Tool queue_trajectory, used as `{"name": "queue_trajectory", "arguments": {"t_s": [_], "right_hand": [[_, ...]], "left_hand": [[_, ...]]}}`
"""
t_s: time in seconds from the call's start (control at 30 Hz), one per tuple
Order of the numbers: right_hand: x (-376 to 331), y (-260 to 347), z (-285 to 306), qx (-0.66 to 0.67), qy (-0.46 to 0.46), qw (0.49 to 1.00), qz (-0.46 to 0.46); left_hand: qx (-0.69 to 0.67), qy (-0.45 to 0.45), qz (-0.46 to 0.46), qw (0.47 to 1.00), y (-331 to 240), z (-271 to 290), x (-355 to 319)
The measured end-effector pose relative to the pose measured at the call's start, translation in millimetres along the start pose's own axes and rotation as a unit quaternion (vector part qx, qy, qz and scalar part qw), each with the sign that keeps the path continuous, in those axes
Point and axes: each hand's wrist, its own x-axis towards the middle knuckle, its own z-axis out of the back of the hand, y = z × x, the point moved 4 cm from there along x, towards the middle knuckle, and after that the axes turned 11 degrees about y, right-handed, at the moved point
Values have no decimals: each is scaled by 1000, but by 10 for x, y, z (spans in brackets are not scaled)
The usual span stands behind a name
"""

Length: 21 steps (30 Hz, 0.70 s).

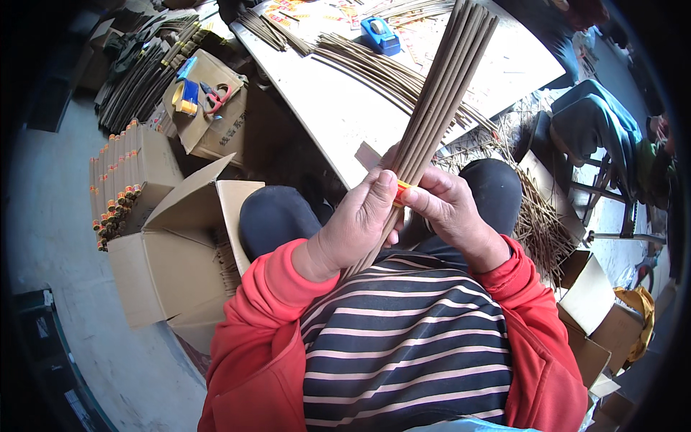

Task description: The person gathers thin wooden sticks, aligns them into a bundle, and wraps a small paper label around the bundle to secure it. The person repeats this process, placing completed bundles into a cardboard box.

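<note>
A bundle of long brown incense sticks (445,93) stands tilted in front of my chest, its upper end leaning to the right over the table. My left hand (360,216) is closed round the lower part of the bundle, thumb on top. From the other side my right hand (453,209) grips it, with the thumb pressed on a red and yellow paper band (401,191). The band lies across the sticks between both thumbs. Some of my fingers are hidden behind the bundle, and its lower end runs down against my striped shirt.
More sticks (374,72) and a blue tape dispenser (380,36) lie on the white table (331,129). An open cardboard box (165,270) stands left of my knee, near stacked banded bundles (115,180). Scissors (216,99) rest on another box. Loose sticks (540,223) are heaped at right.
</note>
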Motion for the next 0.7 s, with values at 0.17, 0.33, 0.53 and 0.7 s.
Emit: {"name": "queue_trajectory", "arguments": {"t_s": [0.17, 0.33, 0.53, 0.7], "right_hand": [[-27, -39, -34, 106, 26, 993, 39], [-47, -99, -14, 144, 32, 988, 36], [-31, -104, 29, 187, 63, 980, 29], [-30, -103, 37, 200, 78, 975, 58]], "left_hand": [[-50, 44, -13, 998, 3, -41, 26], [-42, 46, -39, 997, -31, -42, -21], [-75, 44, -21, 996, 3, -42, -43], [-100, 71, -4, 992, 10, -65, -25]]}}
